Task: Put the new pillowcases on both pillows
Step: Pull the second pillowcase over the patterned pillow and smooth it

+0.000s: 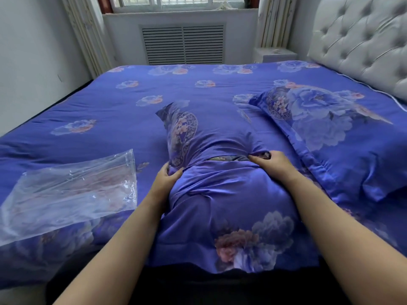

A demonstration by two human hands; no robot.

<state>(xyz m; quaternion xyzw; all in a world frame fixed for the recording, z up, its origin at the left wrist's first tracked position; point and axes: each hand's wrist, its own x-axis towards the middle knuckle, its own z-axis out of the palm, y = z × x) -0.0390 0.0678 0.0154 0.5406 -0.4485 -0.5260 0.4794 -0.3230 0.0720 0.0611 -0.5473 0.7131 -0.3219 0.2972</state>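
A pillow in a blue flowered pillowcase [222, 194] lies at the bed's near edge, right in front of me. Across its middle runs the case's overlap opening, where a strip of patterned cloth shows. My left hand [169, 178] pinches the cloth at the left end of that opening. My right hand [272, 162] grips the bunched fabric at its right end. The far half of the case stands up, with a patterned flap at the left. A second pillow [326, 133] in the same blue flowered case lies flat to the right, near the headboard.
A clear plastic bag [72, 192] lies on the blue flowered bedspread [132, 106] to my left. A white tufted headboard [361, 40] stands at the right. Beyond the bed are a radiator grille [182, 45], curtains and a small white bedside table [275, 55].
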